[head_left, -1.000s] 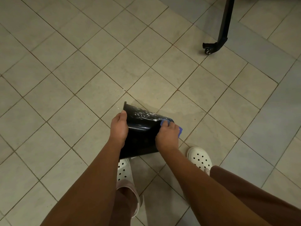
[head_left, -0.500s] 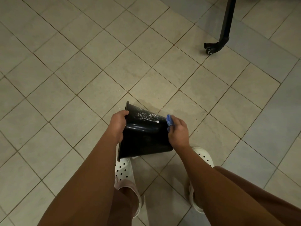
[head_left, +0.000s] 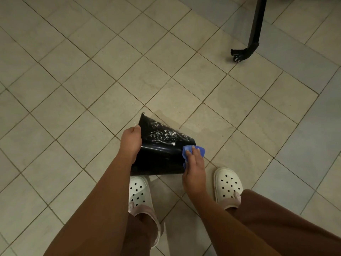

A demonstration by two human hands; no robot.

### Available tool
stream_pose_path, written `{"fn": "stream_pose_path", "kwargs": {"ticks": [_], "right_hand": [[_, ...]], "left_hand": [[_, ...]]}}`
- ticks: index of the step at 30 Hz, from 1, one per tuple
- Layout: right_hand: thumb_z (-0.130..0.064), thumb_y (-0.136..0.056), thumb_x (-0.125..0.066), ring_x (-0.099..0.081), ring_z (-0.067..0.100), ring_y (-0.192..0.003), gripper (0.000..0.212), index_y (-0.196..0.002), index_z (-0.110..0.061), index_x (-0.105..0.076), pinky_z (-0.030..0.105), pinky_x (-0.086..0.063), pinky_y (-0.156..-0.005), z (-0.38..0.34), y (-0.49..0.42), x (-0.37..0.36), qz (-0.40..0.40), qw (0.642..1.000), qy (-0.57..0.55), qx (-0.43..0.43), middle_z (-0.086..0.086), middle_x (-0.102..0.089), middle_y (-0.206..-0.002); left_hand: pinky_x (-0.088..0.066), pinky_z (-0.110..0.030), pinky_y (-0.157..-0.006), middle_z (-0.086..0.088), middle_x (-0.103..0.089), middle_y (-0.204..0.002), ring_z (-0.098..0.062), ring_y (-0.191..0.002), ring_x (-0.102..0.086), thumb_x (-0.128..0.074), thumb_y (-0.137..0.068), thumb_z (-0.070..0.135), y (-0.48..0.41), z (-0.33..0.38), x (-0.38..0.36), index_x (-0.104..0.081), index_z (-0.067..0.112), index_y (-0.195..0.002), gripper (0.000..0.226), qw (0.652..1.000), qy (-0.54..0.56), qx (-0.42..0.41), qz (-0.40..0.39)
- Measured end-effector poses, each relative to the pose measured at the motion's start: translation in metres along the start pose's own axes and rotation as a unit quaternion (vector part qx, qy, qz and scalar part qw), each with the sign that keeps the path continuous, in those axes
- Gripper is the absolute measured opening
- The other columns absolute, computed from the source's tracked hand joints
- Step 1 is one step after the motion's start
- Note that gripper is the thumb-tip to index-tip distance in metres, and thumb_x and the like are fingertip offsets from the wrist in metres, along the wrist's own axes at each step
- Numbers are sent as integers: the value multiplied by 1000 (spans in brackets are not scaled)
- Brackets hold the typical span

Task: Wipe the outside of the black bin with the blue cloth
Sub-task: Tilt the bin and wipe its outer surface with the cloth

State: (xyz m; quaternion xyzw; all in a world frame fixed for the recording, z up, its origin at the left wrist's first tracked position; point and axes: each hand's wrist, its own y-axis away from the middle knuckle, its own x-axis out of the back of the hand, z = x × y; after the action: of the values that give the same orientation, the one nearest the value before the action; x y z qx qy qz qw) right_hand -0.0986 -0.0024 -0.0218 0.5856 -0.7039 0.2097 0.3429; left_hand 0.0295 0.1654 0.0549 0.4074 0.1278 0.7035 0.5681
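— hands first: where are they?

— apart, one on each side of the black bin (head_left: 162, 154). left hand (head_left: 131, 140) is wrapped round its left edge, steadying it. right hand (head_left: 193, 169) lies fairly flat on the blue cloth (head_left: 184, 150), pressing it to the right side of the wall.

— and the bin?

— tipped over, held low above the tiled floor (head_left: 73, 89), just ahead of the white clogs (head_left: 139, 191). can't tell if it touches the tiles.

— risks?

— white suds (head_left: 162, 134) streak the upper wall, and that plastic looks slick. i'd guess the one-handed grip could slip under a hard wipe. the cloth is bunched near the edge, so it could slide off. the wet patch of floor beyond could be slippery too.
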Motion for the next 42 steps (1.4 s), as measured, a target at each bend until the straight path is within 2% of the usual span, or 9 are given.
{"fn": "stream_pose_path", "kwargs": {"ticks": [5, 12, 17, 21, 25, 29, 32, 35, 42], "right_hand": [[15, -71, -62, -41, 37, -129, 59, -126, -3, -54, 59, -35, -103, -11, -36, 2, -47, 996, 36, 73, 19, -52, -132], [16, -73, -58, -37, 39, -129, 62, -132, 1, -47, 42, -28, -110, -13, -30, 4, -7, 997, 58, -56, 24, -44, -136], [15, -60, -73, -48, 44, -119, 72, -126, 0, -52, 50, -44, -95, -24, -1, -7, -31, 995, 88, 16, 28, -50, -129], [10, -70, -67, -47, 39, -118, 65, -130, -7, -50, 47, -41, -102, -18, -42, 1, -70, 992, 81, 62, 22, -50, -129], [7, -81, -51, -36, 30, -125, 60, -138, -9, -40, 34, -32, -107, -10, -59, 12, -74, 994, 68, -52, 16, -40, -137], [-10, -88, -54, -45, 28, -119, 46, -132, -18, -43, 38, -41, -101, -19, -26, 7, -37, 985, 37, -162, 12, -44, -130], [11, -71, -61, -43, 41, -119, 63, -131, 0, -47, 50, -43, -98, -21, -19, -4, -31, 995, 75, -61, 26, -46, -128], [8, -75, -58, -37, 34, -124, 65, -136, -3, -40, 42, -38, -104, -22, -43, 5, -72, 990, 119, -7, 19, -42, -134], [0, -82, -51, -33, 28, -119, 61, -138, -12, -32, 33, -38, -95, -25, -58, 24, -148, 964, 141, -169, 15, -37, -130]], "left_hand": [[-42, -37, -73, -17, -57, -85, -27, -78, -53, -37, -102, 32, 3, -8, 0, -59, -6, -98, 45, 1000, 3, -31, -4], [-42, -33, -70, -15, -58, -80, -24, -75, -53, -38, -103, 27, 6, -16, -2, -60, -2, -87, 40, 998, 11, -63, 4], [-46, -37, -76, -20, -63, -88, -27, -80, -57, -38, -102, 29, 3, -15, -1, -63, -3, -97, 41, 999, 14, -52, -7], [-41, -34, -69, -14, -55, -79, -24, -74, -51, -39, -102, 28, 2, -16, 0, -59, 2, -84, 38, 998, 15, -58, -13], [-42, -34, -70, -10, -56, -76, -23, -74, -53, -38, -102, 27, 1, -19, -2, -57, 7, -79, 35, 997, -1, -74, 7], [-42, -32, -68, -7, -56, -75, -21, -73, -53, -37, -103, 28, 0, -17, -2, -57, 8, -81, 35, 997, -7, -80, 8], [-41, -32, -67, -8, -55, -74, -20, -71, -51, -37, -103, 27, 1, -17, -1, -56, 9, -78, 36, 997, -7, -80, 0], [-41, -33, -67, -10, -55, -75, -20, -71, -51, -37, -103, 28, 3, -19, -1, -57, 7, -80, 37, 997, -2, -76, -7], [-44, -37, -71, -22, -60, -81, -26, -76, -54, -38, -103, 30, 1, -21, -1, -59, -2, -87, 41, 997, -25, -79, 3]]}}
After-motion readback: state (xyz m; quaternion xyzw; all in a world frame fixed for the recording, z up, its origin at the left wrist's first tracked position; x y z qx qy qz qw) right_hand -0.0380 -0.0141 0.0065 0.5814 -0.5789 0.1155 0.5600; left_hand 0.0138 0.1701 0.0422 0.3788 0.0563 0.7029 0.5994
